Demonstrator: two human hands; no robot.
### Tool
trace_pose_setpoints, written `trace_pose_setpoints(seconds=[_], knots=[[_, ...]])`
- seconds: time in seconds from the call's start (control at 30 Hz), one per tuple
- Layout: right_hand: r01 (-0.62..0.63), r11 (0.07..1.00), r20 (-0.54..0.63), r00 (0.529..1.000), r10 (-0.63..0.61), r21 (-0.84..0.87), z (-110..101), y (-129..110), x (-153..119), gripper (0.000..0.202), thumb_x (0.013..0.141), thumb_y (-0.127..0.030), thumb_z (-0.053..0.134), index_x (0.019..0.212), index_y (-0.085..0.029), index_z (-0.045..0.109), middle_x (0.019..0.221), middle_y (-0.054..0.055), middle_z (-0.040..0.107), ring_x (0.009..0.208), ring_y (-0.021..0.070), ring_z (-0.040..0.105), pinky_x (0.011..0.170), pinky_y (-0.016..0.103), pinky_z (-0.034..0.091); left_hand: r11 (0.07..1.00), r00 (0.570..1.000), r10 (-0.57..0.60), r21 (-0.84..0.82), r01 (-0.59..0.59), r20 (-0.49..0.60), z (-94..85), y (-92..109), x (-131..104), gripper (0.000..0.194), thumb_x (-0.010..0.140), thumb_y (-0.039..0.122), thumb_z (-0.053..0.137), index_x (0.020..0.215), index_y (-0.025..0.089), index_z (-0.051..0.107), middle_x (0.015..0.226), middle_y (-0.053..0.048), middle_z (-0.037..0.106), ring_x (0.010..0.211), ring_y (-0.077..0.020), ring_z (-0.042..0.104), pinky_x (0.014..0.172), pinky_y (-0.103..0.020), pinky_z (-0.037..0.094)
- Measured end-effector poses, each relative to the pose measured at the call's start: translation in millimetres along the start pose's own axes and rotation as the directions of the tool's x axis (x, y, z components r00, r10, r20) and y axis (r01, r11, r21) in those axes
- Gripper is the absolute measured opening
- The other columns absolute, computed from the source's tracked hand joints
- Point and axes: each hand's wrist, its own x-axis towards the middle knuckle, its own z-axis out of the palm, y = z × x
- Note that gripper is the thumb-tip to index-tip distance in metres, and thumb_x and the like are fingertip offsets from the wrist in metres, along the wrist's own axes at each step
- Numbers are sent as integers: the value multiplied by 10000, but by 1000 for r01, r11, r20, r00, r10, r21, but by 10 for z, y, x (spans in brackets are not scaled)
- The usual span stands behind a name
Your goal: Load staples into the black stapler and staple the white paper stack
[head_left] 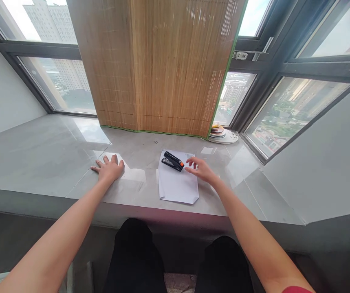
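Note:
White paper (178, 185) lies on the grey tiled sill in front of me, with a black stapler (172, 161) across its upper part. The stapler has an orange piece at its right end. My right hand (199, 169) is just right of that end, its fingers apart and slightly curled, holding nothing. Well to the left of the paper, my left hand (109, 168) rests palm down on the sill with its fingers spread, and nothing is in it.
A bamboo blind (162, 69) hangs down to the back of the sill (40, 154). Stacked plates (225, 137) stand at the blind's lower right corner, beside the window frame. My knees are below the sill's front edge.

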Motion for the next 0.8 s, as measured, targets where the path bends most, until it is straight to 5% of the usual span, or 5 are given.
trace_pose_setpoints(seconds=[0.17, 0.33, 0.57, 0.8], knots=[[64, 998, 101, 993, -63, -11, 278, -129, 347, 618, 837, -540, 756, 1350, -208, 658, 1182, 69, 735, 895, 217, 632, 865, 336, 516, 1000, 1000, 2, 9, -2, -9, -4, 1, -11, 691, 1048, 586, 282, 1596, 233, 511, 1733, -269, 317, 1585, -603, 208, 1188, -850, 146], [107, 992, 59, 993, -104, -63, 377, -87, 402, 279, 857, -450, 701, 981, -201, 726, 953, 44, 710, 851, 213, 615, 839, 321, 485, 1000, 1000, -7, 3, 7, -5, 14, 2, -2, 704, 1046, 597, 284, 1616, 243, 494, 1730, -260, 321, 1581, -606, 216, 1180, -860, 155], [129, 991, -50, 991, -127, 42, 226, -27, 303, 306, 867, -514, 688, 920, -214, 716, 871, 31, 666, 828, 216, 594, 843, 334, 482, 1000, 1000, -14, 2, 14, 14, 16, -9, 14, 723, 1046, 613, 267, 1637, 249, 469, 1736, -253, 307, 1588, -605, 192, 1184, -850, 157], [185, 976, -11, 983, -185, 115, 96, 131, 220, 313, 850, -485, 744, 960, -192, 760, 887, 29, 670, 844, 214, 612, 874, 345, 488, 1000, 1000, -12, 8, 12, 14, 8, -16, 24, 735, 1043, 628, 256, 1634, 247, 469, 1737, -245, 306, 1592, -590, 197, 1214, -824, 124]])
